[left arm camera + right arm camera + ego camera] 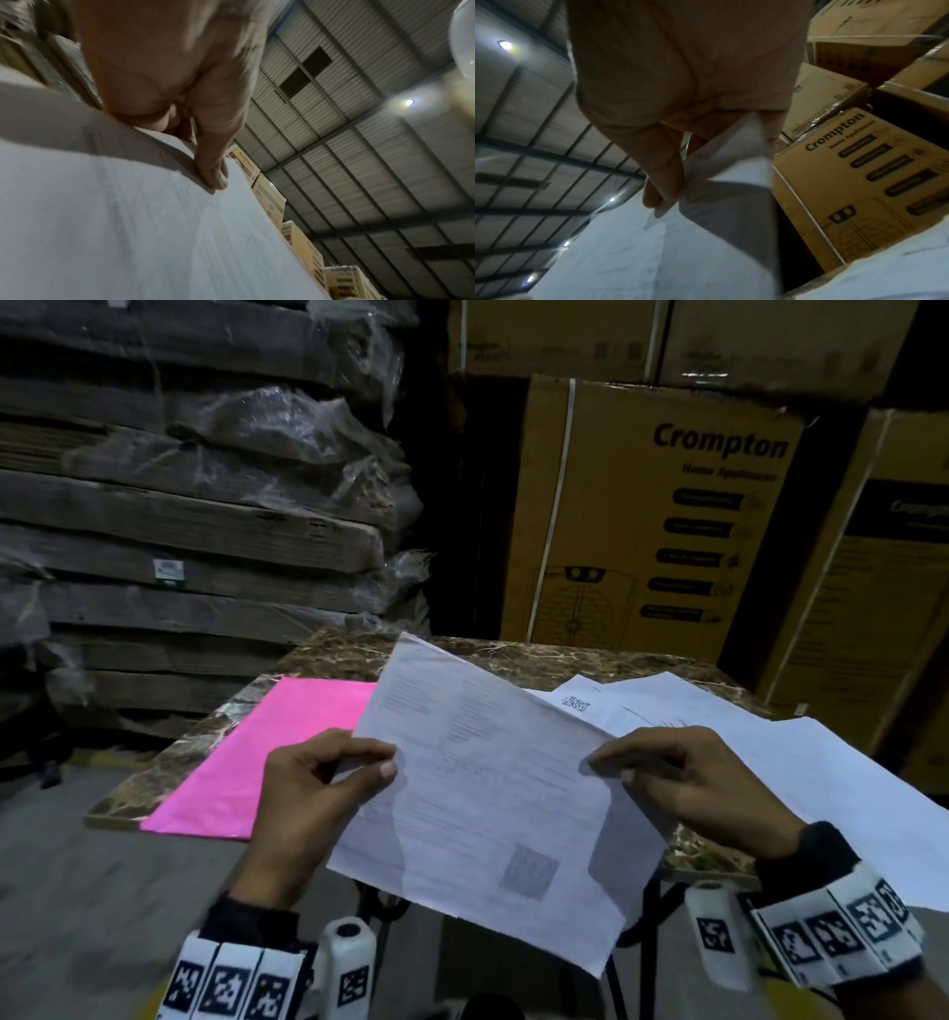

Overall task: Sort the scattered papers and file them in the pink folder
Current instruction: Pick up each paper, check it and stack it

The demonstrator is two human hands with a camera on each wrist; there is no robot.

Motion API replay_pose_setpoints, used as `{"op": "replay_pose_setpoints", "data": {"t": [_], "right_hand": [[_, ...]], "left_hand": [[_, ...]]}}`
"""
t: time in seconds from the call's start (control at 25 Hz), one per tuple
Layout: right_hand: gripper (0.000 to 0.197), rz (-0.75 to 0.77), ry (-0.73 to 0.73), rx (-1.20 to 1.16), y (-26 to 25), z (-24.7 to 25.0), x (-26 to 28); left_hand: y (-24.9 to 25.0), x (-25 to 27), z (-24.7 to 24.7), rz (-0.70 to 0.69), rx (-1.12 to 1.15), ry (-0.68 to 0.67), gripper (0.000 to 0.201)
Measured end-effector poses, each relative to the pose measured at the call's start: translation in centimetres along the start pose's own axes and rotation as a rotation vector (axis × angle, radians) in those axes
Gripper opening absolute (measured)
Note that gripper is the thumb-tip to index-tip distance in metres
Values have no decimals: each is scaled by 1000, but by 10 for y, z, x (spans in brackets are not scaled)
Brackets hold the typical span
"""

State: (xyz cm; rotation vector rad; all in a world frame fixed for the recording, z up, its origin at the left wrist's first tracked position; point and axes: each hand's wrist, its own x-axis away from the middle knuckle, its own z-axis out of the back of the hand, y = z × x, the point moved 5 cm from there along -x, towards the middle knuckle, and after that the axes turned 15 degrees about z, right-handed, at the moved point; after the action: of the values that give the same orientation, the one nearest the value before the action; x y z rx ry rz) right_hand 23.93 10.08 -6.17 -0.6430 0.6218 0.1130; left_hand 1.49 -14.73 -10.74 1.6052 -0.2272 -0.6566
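Both hands hold a stack of printed white papers (493,793) up over the table's near edge. My left hand (328,778) pinches its left edge, thumb on top. My right hand (662,773) pinches its right edge. The same papers (115,223) fill the lower left of the left wrist view, with my left hand's thumb (213,174) pressed on them. In the right wrist view my right hand's fingers (662,182) nip the paper edge (706,203). The pink folder (246,762) lies shut and flat on the left of the marble table (565,660). More loose sheets (801,762) lie spread on the right.
Tall Crompton cardboard boxes (647,516) stand right behind the table. Plastic-wrapped flat cartons (195,505) are stacked at the left. Grey floor (102,891) lies left of and in front of the table.
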Motion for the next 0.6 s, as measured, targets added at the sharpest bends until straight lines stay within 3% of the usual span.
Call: {"op": "replay_pose_setpoints", "data": {"t": [0.32,0.6], "right_hand": [[34,-97,423,-390,22,-2,28],[50,-63,520,-81,19,-24,19]], "left_hand": [[-11,1,9,-78,145,155,18],[-7,9,-37,-151,32,169,28]]}}
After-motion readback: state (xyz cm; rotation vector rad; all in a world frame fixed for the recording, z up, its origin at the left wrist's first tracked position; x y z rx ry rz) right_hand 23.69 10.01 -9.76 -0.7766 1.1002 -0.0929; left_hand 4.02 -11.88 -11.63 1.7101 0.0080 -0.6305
